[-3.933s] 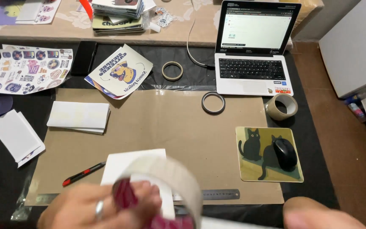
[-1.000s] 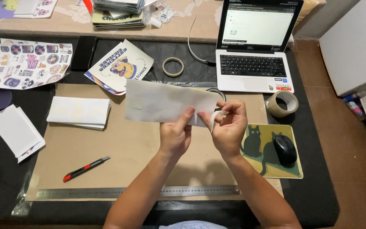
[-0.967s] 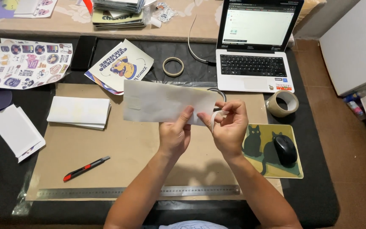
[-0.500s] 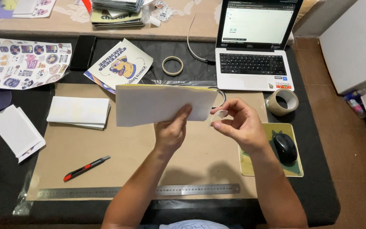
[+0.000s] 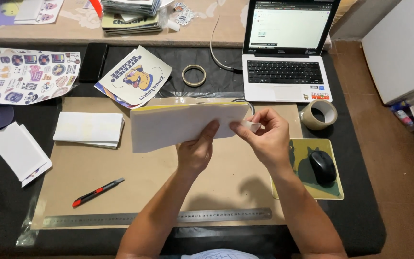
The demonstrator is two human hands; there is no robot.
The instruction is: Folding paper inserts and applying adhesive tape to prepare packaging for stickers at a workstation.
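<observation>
Left hand (image 5: 196,151) grips a white sheet (image 5: 183,125) above the tabletop (image 5: 120,172); its far yellow edge barely shows. Right hand (image 5: 263,136) pinches the sheet's right corner, hiding it and part of a tape ring (image 5: 250,104) behind.

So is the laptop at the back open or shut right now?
Open. The laptop has its lid raised, with the lit screen and the keyboard both showing, beyond the white sheet that the hands hold.

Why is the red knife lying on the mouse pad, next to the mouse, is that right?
Not quite. The head view shows the red knife lying on the brown mat, above the ruler. Only the mouse sits on the mouse pad.
</observation>
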